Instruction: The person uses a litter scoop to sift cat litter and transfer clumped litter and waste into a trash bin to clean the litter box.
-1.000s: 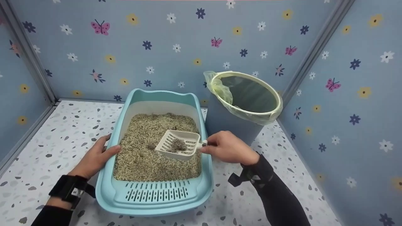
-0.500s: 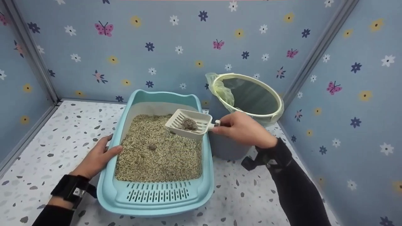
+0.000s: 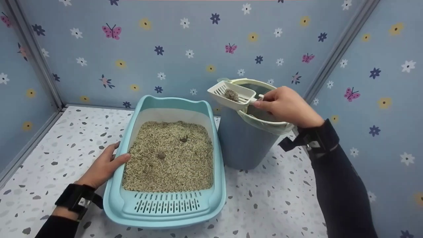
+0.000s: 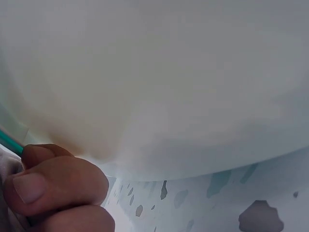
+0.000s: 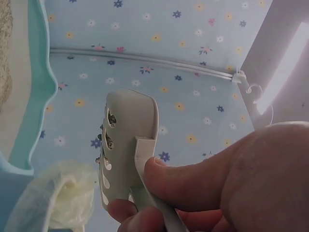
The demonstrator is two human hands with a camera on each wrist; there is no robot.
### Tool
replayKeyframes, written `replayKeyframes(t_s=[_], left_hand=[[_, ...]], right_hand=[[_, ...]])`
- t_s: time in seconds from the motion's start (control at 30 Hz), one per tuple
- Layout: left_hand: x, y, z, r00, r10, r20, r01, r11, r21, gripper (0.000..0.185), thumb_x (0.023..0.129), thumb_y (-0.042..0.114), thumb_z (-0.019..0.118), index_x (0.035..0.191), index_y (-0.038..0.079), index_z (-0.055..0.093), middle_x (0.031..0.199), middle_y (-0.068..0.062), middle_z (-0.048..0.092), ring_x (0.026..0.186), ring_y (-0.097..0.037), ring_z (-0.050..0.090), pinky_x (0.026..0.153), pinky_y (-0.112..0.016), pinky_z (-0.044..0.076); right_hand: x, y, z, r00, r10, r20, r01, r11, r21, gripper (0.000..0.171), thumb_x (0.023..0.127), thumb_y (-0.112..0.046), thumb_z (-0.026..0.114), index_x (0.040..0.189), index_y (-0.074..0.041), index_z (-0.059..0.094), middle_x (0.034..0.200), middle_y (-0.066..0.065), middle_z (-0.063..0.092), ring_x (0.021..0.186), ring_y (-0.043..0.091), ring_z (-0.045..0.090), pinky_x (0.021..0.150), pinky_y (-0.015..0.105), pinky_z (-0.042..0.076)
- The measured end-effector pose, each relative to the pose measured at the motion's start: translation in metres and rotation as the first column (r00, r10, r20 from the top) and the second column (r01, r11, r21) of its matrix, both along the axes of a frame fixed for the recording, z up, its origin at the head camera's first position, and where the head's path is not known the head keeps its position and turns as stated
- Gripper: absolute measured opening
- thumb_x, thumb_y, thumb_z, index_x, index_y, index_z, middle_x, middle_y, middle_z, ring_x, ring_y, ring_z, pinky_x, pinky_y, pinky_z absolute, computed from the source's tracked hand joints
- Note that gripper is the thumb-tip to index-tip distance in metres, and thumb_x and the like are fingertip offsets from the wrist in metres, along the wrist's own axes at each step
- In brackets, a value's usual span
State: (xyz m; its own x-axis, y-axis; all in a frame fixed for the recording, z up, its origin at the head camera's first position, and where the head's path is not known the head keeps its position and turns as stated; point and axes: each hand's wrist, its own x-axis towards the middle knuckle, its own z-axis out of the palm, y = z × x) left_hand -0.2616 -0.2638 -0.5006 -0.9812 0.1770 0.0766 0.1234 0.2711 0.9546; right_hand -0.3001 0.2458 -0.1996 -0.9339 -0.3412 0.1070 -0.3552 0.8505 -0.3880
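Note:
My right hand [image 3: 287,106] pinches the short handle of a cream slotted litter scoop [image 3: 246,94]. The scoop hovers over the left rim of the blue-grey trash bin [image 3: 246,145], a brown clump [image 3: 231,95] of litter lying in it. In the right wrist view, thumb and fingers clamp the handle, and bits show through the slots. My left hand [image 3: 103,167] grips the left rim of a light-blue litter box [image 3: 165,218], thumb over the edge and fingers curled outside. Two dark clumps [image 3: 161,155] lie on the tan litter [image 3: 178,172] inside.
A pale yellow bag [image 3: 281,127] lines the bin, folded over its rim. Just right of the litter box stands the bin, on a white speckled floor [image 3: 264,205]. Flowered blue wall panels [image 3: 185,36] rise behind and on both sides.
My right hand has lifted the scoop with its clump from above the litter, up and to the right, to the bin's rim. My left hand keeps its grip on the box.

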Motion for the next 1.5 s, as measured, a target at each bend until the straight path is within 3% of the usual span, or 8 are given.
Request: replayKeyframes(t_s=[0.23,0.4,0.57,0.83,0.93,1.07,1.27,1.5], left_hand=[[0.0,0.0,-0.001,1.0,-0.002,-0.005,0.002,1.0,0.022,0.08,0.118,0.031,0.056,0.176,-0.001,0.011,0.149,-0.043,0.055,0.118,-0.046,0.073,0.087,-0.04,0.067],[0.0,0.0,-0.001,1.0,0.008,-0.008,-0.008,0.999,0.031,0.08,0.117,0.032,0.057,0.175,-0.001,0.014,0.144,-0.042,0.058,0.113,-0.044,0.074,0.085,-0.041,0.068],[0.0,0.0,-0.001,1.0,0.014,-0.005,-0.014,0.999,0.03,0.08,0.117,0.032,0.058,0.175,-0.001,0.014,0.142,-0.041,0.06,0.112,-0.042,0.075,0.085,-0.041,0.068],[0.0,0.0,-0.001,1.0,0.012,-0.004,-0.012,1.0,0.023,0.081,0.117,0.033,0.057,0.176,-0.001,0.013,0.144,-0.042,0.058,0.115,-0.044,0.074,0.086,-0.04,0.068],[0.001,0.0,-0.002,1.0,0.007,-0.004,-0.007,1.0,0.018,0.081,0.118,0.033,0.056,0.176,0.0,0.012,0.147,-0.042,0.056,0.117,-0.045,0.073,0.086,-0.039,0.067],[0.0,0.0,-0.002,1.0,0.006,-0.005,-0.006,1.0,0.015,0.08,0.118,0.032,0.056,0.176,0.001,0.011,0.148,-0.042,0.055,0.117,-0.045,0.073,0.086,-0.04,0.067],[0.0,0.0,-0.002,1.0,0.013,-0.002,-0.013,1.0,0.022,0.08,0.118,0.032,0.057,0.176,0.001,0.012,0.146,-0.042,0.057,0.114,-0.044,0.075,0.085,-0.041,0.068],[0.0,0.0,-0.002,1.0,0.017,0.014,-0.017,0.999,0.032,0.081,0.117,0.033,0.057,0.177,0.002,0.012,0.144,-0.041,0.059,0.113,-0.043,0.075,0.085,-0.042,0.068]], right_hand=[[-0.015,0.027,-0.001,0.996,-0.078,0.031,0.078,0.997,0.003,0.052,0.109,-0.052,0.071,0.077,-0.011,0.07,0.063,-0.004,0.046,0.06,0.016,0.042,0.058,0.034,0.035],[-0.026,0.041,-0.004,0.989,-0.146,0.032,0.146,0.989,-0.002,0.046,0.109,-0.048,0.072,0.089,-0.008,0.079,0.067,-0.003,0.053,0.066,0.017,0.049,0.065,0.036,0.042],[-0.035,0.053,-0.006,0.981,-0.193,0.007,0.193,0.981,0.012,0.046,0.109,-0.045,0.072,0.088,-0.006,0.079,0.066,-0.004,0.053,0.063,0.016,0.047,0.065,0.037,0.045],[-0.043,0.058,-0.019,0.973,-0.229,-0.043,0.232,0.967,0.104,0.056,0.107,-0.038,0.076,0.064,-0.019,0.045,0.06,-0.009,0.032,0.053,0.009,0.029,0.049,0.029,0.028],[-0.043,0.057,-0.023,0.968,-0.246,-0.057,0.251,0.96,0.121,0.046,0.105,-0.031,0.08,0.068,-0.011,0.061,0.062,-0.006,0.043,0.052,0.011,0.034,0.048,0.028,0.031],[-0.043,0.055,-0.028,0.959,-0.27,-0.084,0.279,0.95,0.139,0.025,0.102,-0.026,0.083,0.092,-0.003,0.081,0.078,0.004,0.068,0.06,0.018,0.052,0.054,0.035,0.046],[-0.043,0.053,-0.033,0.945,-0.272,-0.183,0.308,0.929,0.206,0.023,0.1,-0.022,0.078,0.09,-0.001,0.077,0.087,0.014,0.074,0.075,0.033,0.064,0.068,0.054,0.055],[-0.04,0.052,-0.037,0.922,-0.253,-0.291,0.331,0.907,0.259,0.018,0.088,-0.001,0.066,0.101,0.003,0.077,0.095,0.022,0.077,0.079,0.042,0.069,0.067,0.062,0.056]])
